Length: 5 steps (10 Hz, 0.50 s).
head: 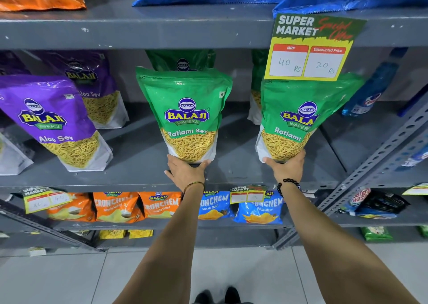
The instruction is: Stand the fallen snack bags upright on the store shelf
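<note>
The left hand (186, 170) cups the base of the middle green bag (185, 113); the right hand (287, 167) grips the base of the right green bag (303, 118). Both bags stand upright on the grey shelf (139, 160), yellow sev showing through their clear lower windows. A price tag (310, 48) overlaps the right bag's top. Purple bags (51, 120) of sev lean at left.

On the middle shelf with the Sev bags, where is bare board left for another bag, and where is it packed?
Bare shelf lies between the two Ratlami Sev bags, left one, right one. More lies between the left one and the Aloo Sev bag, and right of the right bag toward the blue bottle. The far left is crowded.
</note>
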### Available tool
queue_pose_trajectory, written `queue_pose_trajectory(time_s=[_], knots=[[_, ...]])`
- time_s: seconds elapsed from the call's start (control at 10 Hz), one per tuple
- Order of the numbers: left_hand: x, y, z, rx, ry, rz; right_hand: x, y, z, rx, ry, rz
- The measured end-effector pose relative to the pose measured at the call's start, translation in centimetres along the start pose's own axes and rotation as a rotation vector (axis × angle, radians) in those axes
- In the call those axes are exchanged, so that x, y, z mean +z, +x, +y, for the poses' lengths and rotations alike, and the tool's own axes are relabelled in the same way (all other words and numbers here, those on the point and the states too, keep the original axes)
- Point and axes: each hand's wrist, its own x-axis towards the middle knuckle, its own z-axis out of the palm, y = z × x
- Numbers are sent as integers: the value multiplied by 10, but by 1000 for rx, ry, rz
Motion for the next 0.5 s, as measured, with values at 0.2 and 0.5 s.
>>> queue_pose_trajectory(time_s=[0.2,0.5], knots=[[-3,0,1,-18,-3,-21,-1,1,0,5,3,-23],[-12,-5,-8,-27,17,-104,-15,-8,-1,25,35,-91]])
